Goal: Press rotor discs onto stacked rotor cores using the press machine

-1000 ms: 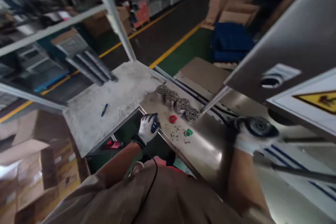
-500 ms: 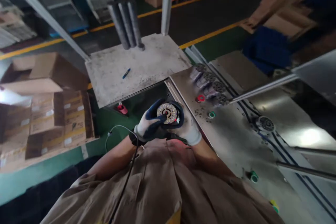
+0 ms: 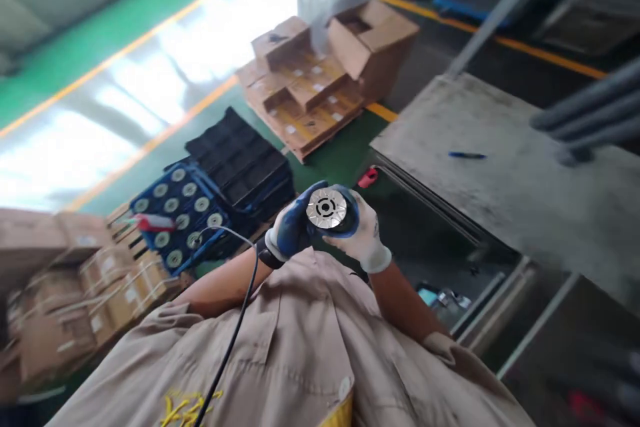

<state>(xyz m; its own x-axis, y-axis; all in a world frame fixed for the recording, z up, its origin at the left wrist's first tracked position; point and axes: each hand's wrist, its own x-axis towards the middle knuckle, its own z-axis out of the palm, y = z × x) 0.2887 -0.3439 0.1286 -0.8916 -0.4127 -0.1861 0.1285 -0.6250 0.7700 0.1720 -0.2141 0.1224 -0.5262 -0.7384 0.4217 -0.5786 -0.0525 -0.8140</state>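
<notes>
Between my two gloved hands is a round metal disc-shaped part [image 3: 326, 207] with a dark centre hole, curved slots and a toothed pattern on its face. My left hand [image 3: 294, 225], in a white and blue glove with a black band at the wrist, grips its left side. My right hand [image 3: 361, 225], gloved the same way, wraps round its right side. The part is held in front of my chest, face up. Its underside is hidden by the gloves. A thin cable [image 3: 254, 273] runs from near my left wrist down over my shirt.
A blue tray [image 3: 193, 177] of several round parts sits at left beside a black crate [image 3: 237, 153]. Cardboard boxes [image 3: 370, 47] stand on a pallet ahead. To the right is a worktable [image 3: 425, 130] with a blue pen [image 3: 467, 155] and grey tubes [image 3: 590, 110].
My view and body have turned left, bringing the blue tray and black crate into sight while the metal bench slid off to the right. Both hands still hold the round part.
</notes>
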